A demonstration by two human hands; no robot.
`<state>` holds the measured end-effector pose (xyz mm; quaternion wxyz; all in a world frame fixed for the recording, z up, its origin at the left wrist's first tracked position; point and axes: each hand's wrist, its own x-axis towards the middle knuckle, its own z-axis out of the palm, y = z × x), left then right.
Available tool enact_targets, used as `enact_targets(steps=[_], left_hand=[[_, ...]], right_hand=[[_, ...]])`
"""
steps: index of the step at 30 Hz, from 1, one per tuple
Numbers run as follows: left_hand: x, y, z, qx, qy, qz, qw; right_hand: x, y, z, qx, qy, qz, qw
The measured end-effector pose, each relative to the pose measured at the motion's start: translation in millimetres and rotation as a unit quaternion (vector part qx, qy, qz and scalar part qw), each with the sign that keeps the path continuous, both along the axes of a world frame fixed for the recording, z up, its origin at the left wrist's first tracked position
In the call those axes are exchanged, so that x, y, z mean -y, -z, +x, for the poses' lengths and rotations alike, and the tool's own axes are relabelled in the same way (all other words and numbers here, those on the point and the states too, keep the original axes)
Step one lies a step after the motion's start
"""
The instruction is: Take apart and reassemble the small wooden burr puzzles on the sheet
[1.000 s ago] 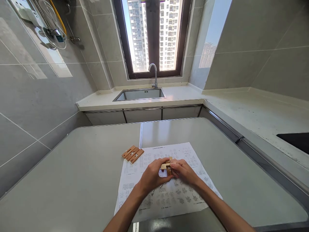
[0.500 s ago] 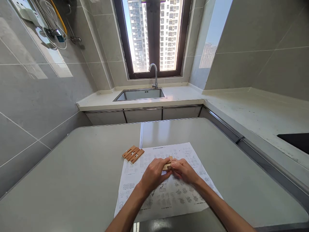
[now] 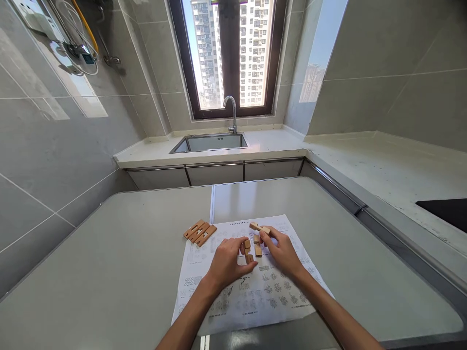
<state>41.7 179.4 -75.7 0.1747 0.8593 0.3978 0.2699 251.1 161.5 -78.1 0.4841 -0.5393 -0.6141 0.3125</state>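
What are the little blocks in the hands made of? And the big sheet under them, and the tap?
Blocks: probably wood, fairly dull; they're tan-brown with square-cut edges.
Sheet: looks like paper, thin and white, covered in dark print.
Tap: likely metal, perhaps chrome-plated; it's silvery and shiny, though coated plastic could look similar.

Quick tally of my setup

OK so counting me first: 1 left hand and 1 right hand, so 2. Wood comes to 6 by my count: 3 flat slotted pieces and 3 notched blocks. Paper's easy, just 1 printed sheet, on 1 table. Elsewhere I see 1 sink, 1 faucet, 1 window, 1 yellow hose, 1 black panel.
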Motion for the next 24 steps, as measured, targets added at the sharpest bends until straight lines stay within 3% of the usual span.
enact_targets(steps=[8, 13, 20, 24], left_hand=[[-1.8, 5.0, -1.4, -0.043, -0.013, 0.023, 0.999], [-2.2, 9.7, -3.3, -0.042, -0.010, 0.024, 0.999], [-4.7, 15.5, -4.5, -0.029, -0.012, 0.019, 0.999], [-3.8, 14.4, -4.5, -0.021, 0.001, 0.023, 1.000]], right_hand=[[-9.9, 11.9, 11.7, -0.031, 0.086, -0.020, 0.996], [-10.3, 16.3, 13.0, 0.083, 0.107, -0.094, 0.986], [-9.2, 27.3, 11.3, 0.178, 0.151, -0.056, 0.971], [-8.0, 31.2, 11.6, 0.239, 0.149, -0.074, 0.956]])
